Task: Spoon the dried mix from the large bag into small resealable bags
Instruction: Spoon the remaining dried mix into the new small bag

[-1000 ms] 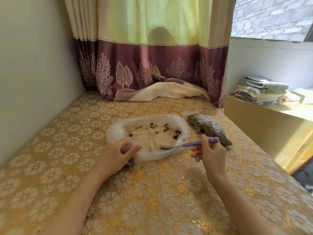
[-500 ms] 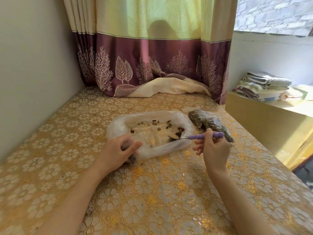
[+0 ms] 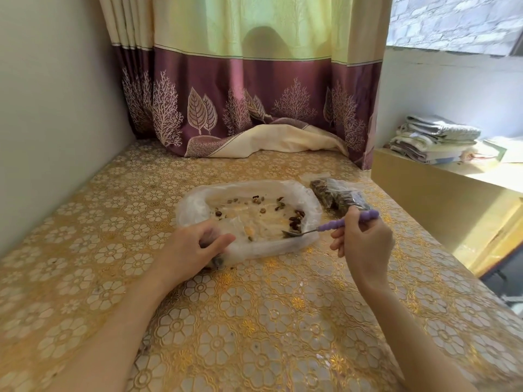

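Left hand [image 3: 192,247] gripping large bag [image 3: 195,205] rim — right hand [image 3: 365,244] pinching purple spoon [image 3: 334,225] inside it — no legible writing.

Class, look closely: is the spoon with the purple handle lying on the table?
No, the right hand holds the spoon, its bowl inside the large bag.

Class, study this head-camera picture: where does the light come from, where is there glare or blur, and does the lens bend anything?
Head view: daylight enters from the window at upper right and glows through the curtain; the glossy tablecloth shows glare patches; the left hand is slightly motion-blurred against the large bag; the wide-angle lens curves the wall and table edges.
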`<state>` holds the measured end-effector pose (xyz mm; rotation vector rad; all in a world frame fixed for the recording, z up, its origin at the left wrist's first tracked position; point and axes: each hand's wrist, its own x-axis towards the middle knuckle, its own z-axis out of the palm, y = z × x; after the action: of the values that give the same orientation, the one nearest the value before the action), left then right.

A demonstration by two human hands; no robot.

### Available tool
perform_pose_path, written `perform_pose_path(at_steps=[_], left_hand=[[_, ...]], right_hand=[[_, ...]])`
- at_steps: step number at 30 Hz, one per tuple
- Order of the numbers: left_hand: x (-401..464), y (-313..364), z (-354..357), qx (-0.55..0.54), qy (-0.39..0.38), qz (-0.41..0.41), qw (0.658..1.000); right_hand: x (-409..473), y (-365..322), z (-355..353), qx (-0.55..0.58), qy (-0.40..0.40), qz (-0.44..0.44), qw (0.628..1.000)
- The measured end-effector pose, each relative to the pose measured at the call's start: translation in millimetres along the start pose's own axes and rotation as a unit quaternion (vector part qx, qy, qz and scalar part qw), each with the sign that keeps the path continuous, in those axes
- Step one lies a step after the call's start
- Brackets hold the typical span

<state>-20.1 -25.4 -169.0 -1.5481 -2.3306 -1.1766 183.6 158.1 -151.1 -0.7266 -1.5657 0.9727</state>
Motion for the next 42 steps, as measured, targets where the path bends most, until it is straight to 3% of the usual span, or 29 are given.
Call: perform_pose_path(at_steps=[10, 22, 27, 32, 42], left_hand=[[-1, 5, -2, -0.024, -0.001, 0.000, 1.000], [-1, 7, -2, -0.050, 0.002, -0.025, 0.998], [1, 11, -1, -0.161, 0.005, -0.076, 0.984], [2, 14, -3, -0.148, 0.020, -0.071, 0.986], [3, 17, -10, -0.198, 0.036, -0.085, 0.976]], right_hand=[[-6, 9, 19, -0.013, 0.010, -0.022, 1.000], [6, 21, 28, -0.018, 0.030, 0.029, 0.999], [12, 26, 29, 0.073, 0.021, 0.143, 0.987], [20, 23, 32, 0.167, -0.007, 0.229, 0.959], [17, 11, 33, 0.232, -0.049, 0.258, 0.937]])
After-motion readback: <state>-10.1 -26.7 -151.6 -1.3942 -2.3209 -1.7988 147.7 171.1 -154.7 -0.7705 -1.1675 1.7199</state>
